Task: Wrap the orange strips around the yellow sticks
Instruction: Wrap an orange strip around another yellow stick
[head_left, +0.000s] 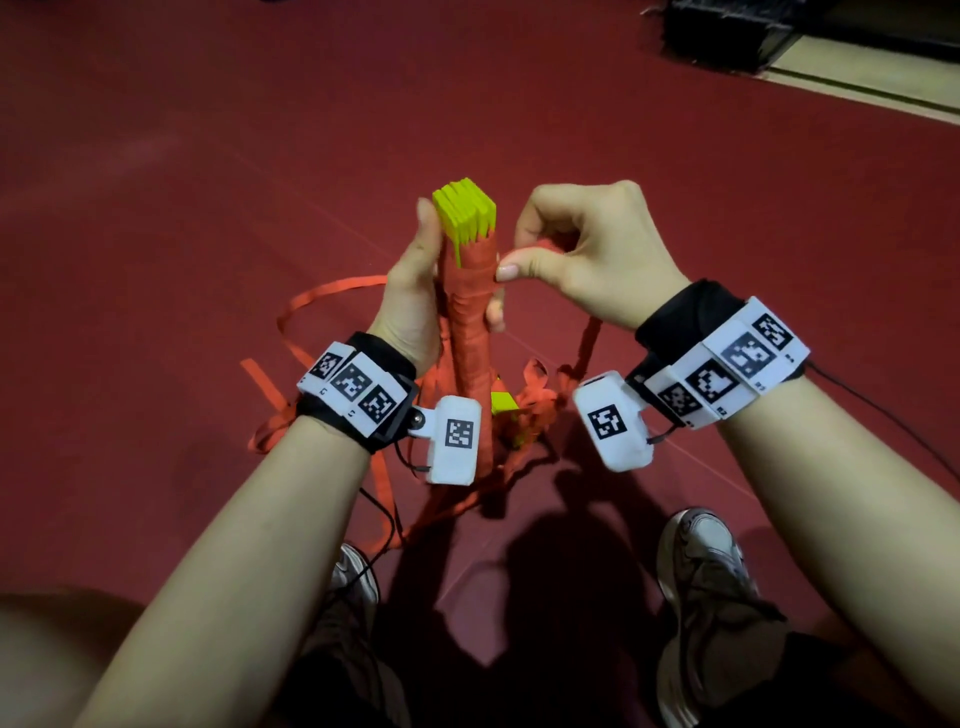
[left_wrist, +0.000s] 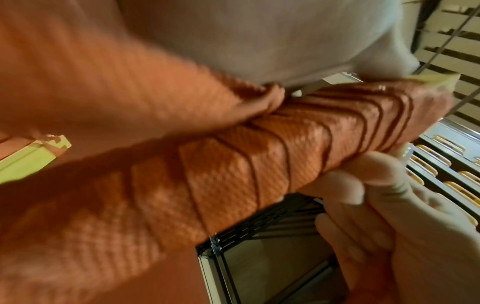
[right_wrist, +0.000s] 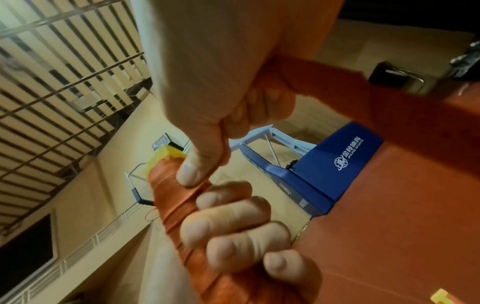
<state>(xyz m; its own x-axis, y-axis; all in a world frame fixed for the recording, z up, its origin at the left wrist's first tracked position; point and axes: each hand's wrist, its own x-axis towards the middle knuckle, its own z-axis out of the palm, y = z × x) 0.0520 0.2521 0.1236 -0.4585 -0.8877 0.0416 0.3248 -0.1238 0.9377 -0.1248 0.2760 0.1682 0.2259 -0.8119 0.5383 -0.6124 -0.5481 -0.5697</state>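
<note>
While gripping the bundle of yellow sticks (head_left: 464, 213) upright, left hand (head_left: 415, 291) curled round its wrapped middle, fingers (right_wrist: 228, 230) over the orange wrapping (head_left: 470, 332). Right hand (head_left: 582, 249) closed, thumb pressing an orange strip (right_wrist: 363, 96) against the wrap just below the bare yellow tips. Loose strips (head_left: 322, 301) and another yellow piece (head_left: 503, 402) on the red floor (head_left: 208, 156) beneath, shoes (head_left: 711, 582) nearer.
</note>
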